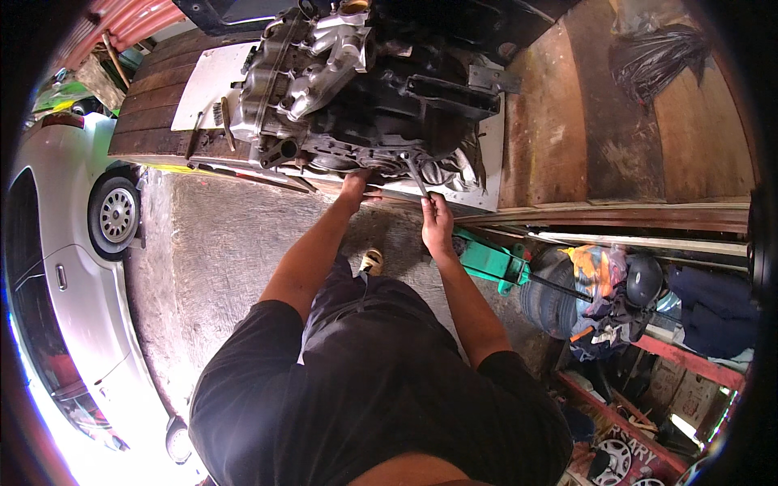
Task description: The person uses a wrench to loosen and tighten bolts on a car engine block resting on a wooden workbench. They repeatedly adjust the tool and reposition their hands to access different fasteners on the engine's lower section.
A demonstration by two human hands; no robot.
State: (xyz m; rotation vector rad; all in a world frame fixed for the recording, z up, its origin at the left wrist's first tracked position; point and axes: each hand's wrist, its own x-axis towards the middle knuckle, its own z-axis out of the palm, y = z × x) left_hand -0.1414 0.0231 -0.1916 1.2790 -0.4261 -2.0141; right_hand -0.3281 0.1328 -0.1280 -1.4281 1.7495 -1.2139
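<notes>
A large engine (356, 113), with a silvery upper part and dark lower block, lies on a white board (492, 154) on the wooden bench. My right hand (438, 223) is closed around the lower end of a metal wrench (416, 173). The tool's upper end reaches the near side of the engine. Against the engine's lower near edge is my left hand (355, 188), its fingers mostly hidden by the engine and the bench edge. A crumpled grey rag (454, 172) lies beside the engine, to the right of the wrench.
A wire brush (227, 121) and a dark-handled tool (194, 136) lie left of the engine. A black plastic bag (660, 57) is at the far right. Below the bench stand a green jack (490, 259) and a tyre (551, 296). A silver car (77, 219) stands at left.
</notes>
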